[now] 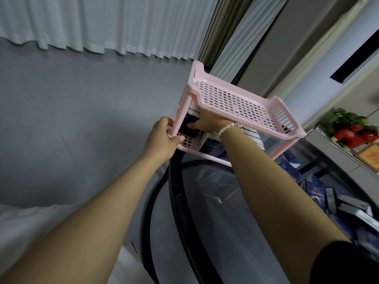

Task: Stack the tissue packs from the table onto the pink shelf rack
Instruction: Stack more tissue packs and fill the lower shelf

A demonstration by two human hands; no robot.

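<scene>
The pink shelf rack [235, 99] stands at the far edge of a round glass table [215, 201]; its top tier is bare. My left hand [164, 136] grips the rack's near-left leg at the lower tier. My right hand [207, 123], with a bead bracelet on the wrist, reaches under the top tier and presses on dark blue tissue packs [189, 124] stacked on the lower tier. More blue tissue packs [320, 199] lie loose on the table at the right. Whether the right fingers close around a pack is hidden.
Grey floor spreads to the left under a white curtain [92, 23]. A cabinet top at the right holds red and green produce [350, 130] and an orange box [369, 155]. White fabric [24, 218] lies at lower left.
</scene>
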